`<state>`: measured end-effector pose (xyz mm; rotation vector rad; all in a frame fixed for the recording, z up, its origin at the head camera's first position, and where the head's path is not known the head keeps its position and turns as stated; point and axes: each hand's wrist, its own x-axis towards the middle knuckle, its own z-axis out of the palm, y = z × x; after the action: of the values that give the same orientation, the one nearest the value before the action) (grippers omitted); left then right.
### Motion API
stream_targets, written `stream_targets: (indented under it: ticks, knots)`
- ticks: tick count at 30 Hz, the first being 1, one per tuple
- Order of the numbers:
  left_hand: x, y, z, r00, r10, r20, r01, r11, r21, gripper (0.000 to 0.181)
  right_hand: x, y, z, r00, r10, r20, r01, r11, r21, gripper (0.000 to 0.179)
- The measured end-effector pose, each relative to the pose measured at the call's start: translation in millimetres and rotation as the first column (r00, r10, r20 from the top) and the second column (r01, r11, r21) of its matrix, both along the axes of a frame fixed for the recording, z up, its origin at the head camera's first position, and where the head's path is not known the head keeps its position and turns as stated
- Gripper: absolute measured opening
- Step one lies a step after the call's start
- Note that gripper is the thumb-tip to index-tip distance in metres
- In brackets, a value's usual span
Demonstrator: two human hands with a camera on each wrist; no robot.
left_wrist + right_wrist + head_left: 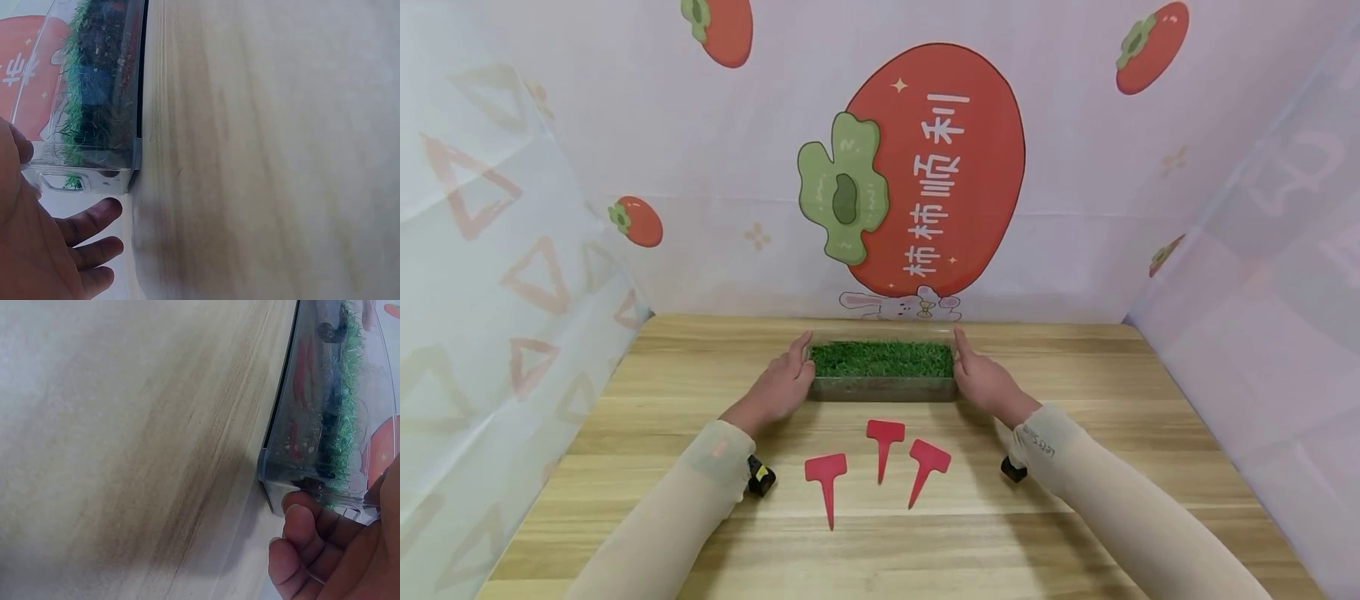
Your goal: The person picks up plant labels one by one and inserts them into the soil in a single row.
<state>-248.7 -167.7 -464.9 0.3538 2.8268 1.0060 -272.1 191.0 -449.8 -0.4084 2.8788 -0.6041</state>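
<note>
A clear plastic planter box (883, 389) with green grass (883, 358) stands at the back of the table, its long side facing me. At its left end my left hand (782, 379) pinches the upper edge with the thumb and a finger beside the handle cutout; the other fingers (97, 250) spread away from the wall. My right hand (988, 379) grips the opposite end, with fingers (306, 531) curled by the end wall and the thumb up at the rim. Dark soil and reddish bits show through the box's side in the right wrist view.
Three red T-shaped plant labels, a left one (827, 479), a middle one (883, 442) and a right one (927, 465), lie on the wooden table (880, 558) in front of the box. A printed cloth wall (700, 142) rises behind the table, with more cloth at both sides.
</note>
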Motion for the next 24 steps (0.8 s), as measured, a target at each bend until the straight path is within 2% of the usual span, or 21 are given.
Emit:
stream_targets:
  ticks: [10, 14, 17, 24]
  knots:
    - [-4.5, -1.9, -5.5, 0.999, -0.008, -0.047, 0.007, 1.000, -0.017, 0.060, 0.9, 0.7, -2.2, 1.000, -0.018, -0.019, 0.017, 1.000, -0.011, 0.065]
    - [-4.9, -1.4, -5.2, 1.000, 0.001, -0.023, -0.001, 1.000, -0.018, 0.060, 0.6, 1.9, -2.5, 1.000, -0.019, -0.023, 0.019, 1.000, -0.004, 0.065]
    - [-4.4, -1.4, -4.7, 1.000, 0.003, 0.019, -0.003, 1.000, -0.010, 0.061, 0.8, 2.1, -2.7, 1.000, -0.019, -0.019, 0.019, 1.000, 0.002, 0.065]
    - [-6.8, -3.7, -5.8, 0.998, -0.024, 0.063, 0.025, 1.000, -0.009, 0.061, 1.6, 3.4, -2.1, 1.000, -0.024, -0.007, 0.024, 0.999, -0.027, 0.063]
